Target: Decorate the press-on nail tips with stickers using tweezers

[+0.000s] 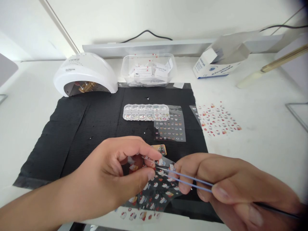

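Note:
My left hand (120, 170) pinches the upper part of a clear sticker sheet (154, 192) between thumb and fingers. Small red and white character stickers cover the sheet, which hangs over the front edge of the black mat. In my right hand (231, 183) is a pair of lilac tweezers (190, 181), tips pointing left and close to the sheet by my left fingertips. Whether the tips grip a sticker I cannot make out. Just beyond my left fingers lies a small gold-coloured decorated piece (160, 149), partly covered by the hand.
On the black mat (96, 128) lie a compartment box of tiny gems (146, 112) and another sticker sheet (170, 128). Behind stand a white nail lamp (84, 70), a clear tub of packets (148, 70) and an alcohol pad box (216, 64). More stickers (218, 120) lie at right.

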Available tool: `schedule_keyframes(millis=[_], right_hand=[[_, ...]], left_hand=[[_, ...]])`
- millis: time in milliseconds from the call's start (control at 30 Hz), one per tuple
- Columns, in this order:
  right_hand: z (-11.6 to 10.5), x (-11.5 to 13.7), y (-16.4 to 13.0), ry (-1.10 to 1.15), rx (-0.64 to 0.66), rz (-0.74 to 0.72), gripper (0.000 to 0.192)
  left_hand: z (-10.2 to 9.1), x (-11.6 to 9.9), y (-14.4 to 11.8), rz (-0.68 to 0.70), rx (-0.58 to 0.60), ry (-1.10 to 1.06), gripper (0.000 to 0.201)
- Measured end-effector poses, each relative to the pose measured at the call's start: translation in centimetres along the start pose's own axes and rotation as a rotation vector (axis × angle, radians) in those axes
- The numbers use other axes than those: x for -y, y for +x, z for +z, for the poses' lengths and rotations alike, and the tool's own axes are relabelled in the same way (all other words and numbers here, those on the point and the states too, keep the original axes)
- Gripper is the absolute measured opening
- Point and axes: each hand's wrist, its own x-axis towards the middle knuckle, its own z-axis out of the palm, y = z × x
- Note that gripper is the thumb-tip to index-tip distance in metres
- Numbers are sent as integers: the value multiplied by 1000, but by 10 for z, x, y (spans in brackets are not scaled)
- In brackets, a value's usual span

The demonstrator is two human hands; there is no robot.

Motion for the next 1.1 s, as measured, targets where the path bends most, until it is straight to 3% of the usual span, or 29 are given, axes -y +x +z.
schedule_keyframes(millis=[467, 800, 1100], right_hand=[[1, -1, -1, -20, -33, -56, 24], [3, -2, -2, 4, -80, 6, 22], [4, 5, 5, 58, -88, 30, 21]], left_hand=[[-1, 0, -2, -62, 28, -20, 11], [0, -4, 1, 113, -11, 149, 15], [-1, -5, 1, 160, -23, 265, 15]])
